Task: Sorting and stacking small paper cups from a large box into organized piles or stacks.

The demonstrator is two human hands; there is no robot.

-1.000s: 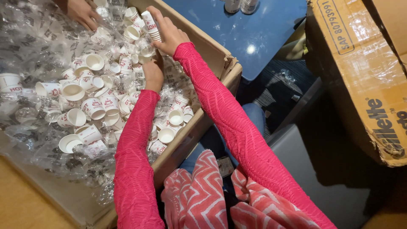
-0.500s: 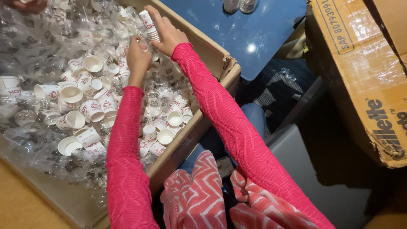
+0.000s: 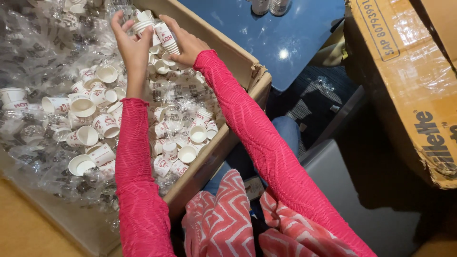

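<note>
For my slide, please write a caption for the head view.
Both hands, left and right, hold a stack of paper cups over a cardboard box of loose cups.

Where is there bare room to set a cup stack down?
Bare: the blue table beyond the box, short of two cans. Crowded: inside the box, loose cups and plastic wrap fill it around both hands.

The cardboard box (image 3: 247, 71) runs off the left edge.

I see matt white paper cups (image 3: 105, 124) among crinkled glossy clear plastic wrap (image 3: 43, 52), inside a rough brown cardboard box (image 3: 238, 62).
</note>
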